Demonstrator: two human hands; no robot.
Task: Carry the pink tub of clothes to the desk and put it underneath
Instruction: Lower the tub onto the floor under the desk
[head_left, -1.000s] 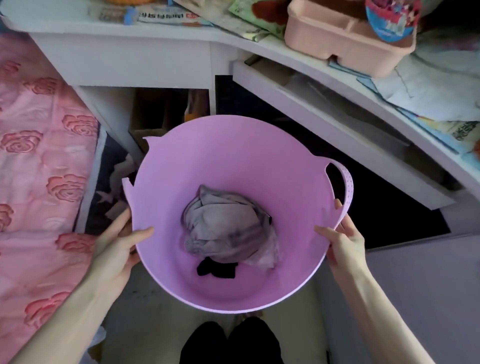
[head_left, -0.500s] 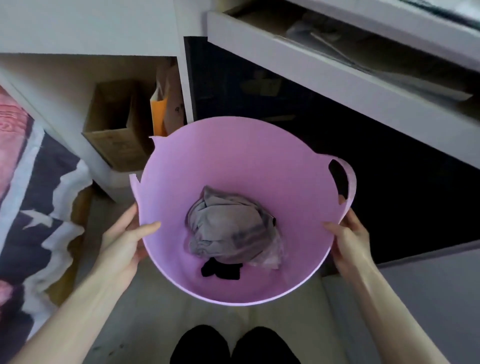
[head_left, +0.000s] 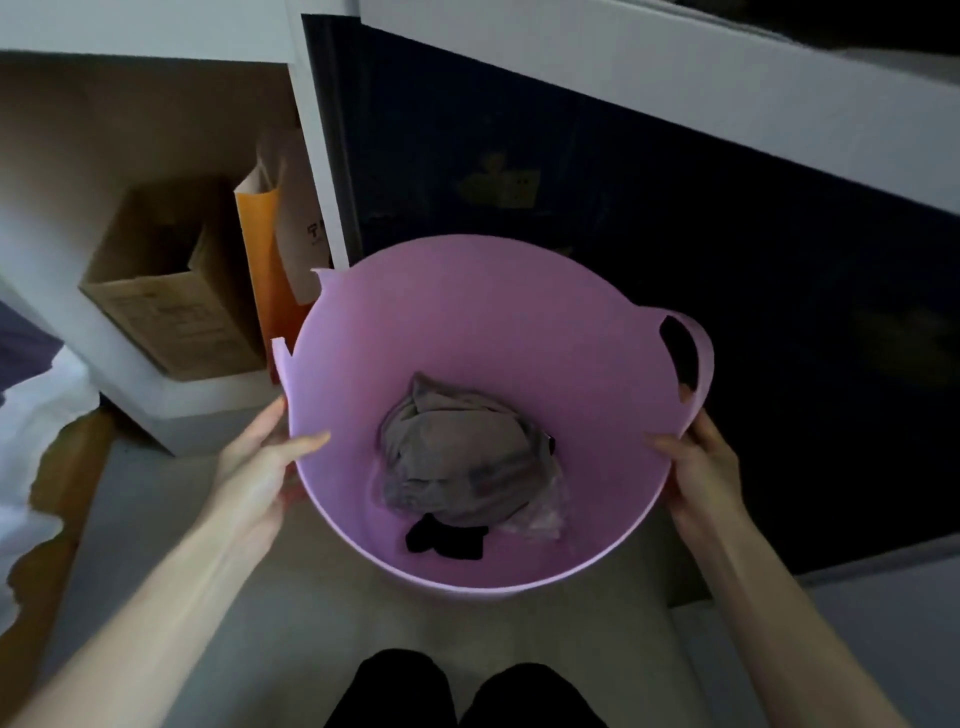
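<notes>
Pink tub (head_left: 467, 322) hangs just before the counter's (head_left: 675, 67) dark opening, our left hand (head_left: 260, 467) and right hand (head_left: 701, 467) each clamping its rim; we should lower it level, then slide it under.

Almost nothing here can be read. The cardboard box (head_left: 171, 291) under the desk carries rows of small print on its front face, too blurred to make out. The pale paper bag (head_left: 304, 228) beside it bears a small dark mark (perhaps a logo or a character, not legible). The pink tub (head_left: 467, 322) shows no lettering.
</notes>
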